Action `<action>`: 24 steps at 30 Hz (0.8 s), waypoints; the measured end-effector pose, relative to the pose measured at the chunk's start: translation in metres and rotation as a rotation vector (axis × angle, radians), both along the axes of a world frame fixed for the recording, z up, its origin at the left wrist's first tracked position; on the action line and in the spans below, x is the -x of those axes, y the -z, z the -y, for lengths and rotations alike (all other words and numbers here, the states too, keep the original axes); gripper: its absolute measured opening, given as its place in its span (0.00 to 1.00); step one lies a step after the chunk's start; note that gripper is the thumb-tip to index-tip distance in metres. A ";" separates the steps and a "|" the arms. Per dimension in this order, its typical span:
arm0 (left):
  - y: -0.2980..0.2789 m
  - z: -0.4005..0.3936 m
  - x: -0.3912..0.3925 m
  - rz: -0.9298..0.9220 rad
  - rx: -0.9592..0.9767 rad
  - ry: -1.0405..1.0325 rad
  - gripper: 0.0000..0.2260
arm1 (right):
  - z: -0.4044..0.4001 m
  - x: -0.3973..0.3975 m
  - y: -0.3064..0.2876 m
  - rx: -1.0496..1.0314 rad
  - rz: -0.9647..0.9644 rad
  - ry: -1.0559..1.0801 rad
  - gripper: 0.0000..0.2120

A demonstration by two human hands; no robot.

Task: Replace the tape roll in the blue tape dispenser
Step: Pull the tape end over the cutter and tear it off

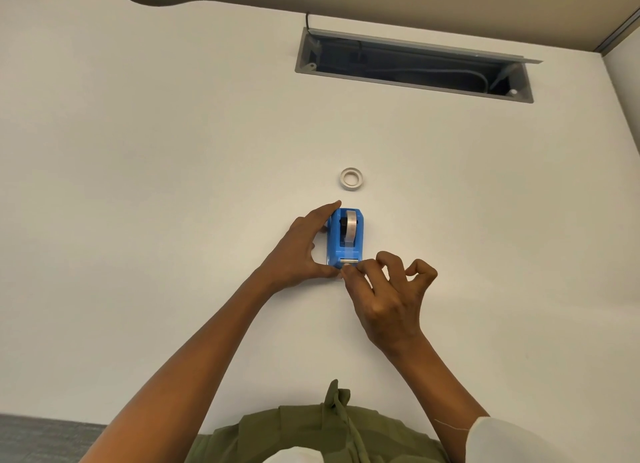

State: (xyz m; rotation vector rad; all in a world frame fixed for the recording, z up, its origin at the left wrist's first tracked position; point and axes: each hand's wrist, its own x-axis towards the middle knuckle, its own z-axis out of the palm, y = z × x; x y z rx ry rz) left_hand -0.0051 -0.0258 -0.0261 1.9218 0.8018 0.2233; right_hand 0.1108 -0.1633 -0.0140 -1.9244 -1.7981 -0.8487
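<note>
The blue tape dispenser [346, 241] stands on the white table [156, 185], cutter end toward me. A clear tape roll [350, 228] sits in its well, with a strip running down to the metal cutter. My left hand [301, 251] grips the dispenser's left side, index finger along the top and thumb at the near corner. My right hand [384, 289] pinches the tape end at the cutter between thumb and index finger, the other fingers curled up. A second, nearly bare whitish tape ring [351, 178] lies flat just beyond the dispenser.
An open grey cable tray [412, 66] with wires is recessed in the table's far side. A partition wall rises at the far right. My green clothing is at the near edge.
</note>
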 end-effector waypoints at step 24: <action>-0.006 -0.001 0.001 -0.070 0.065 0.002 0.50 | 0.018 -0.031 0.021 0.123 -0.436 0.052 0.04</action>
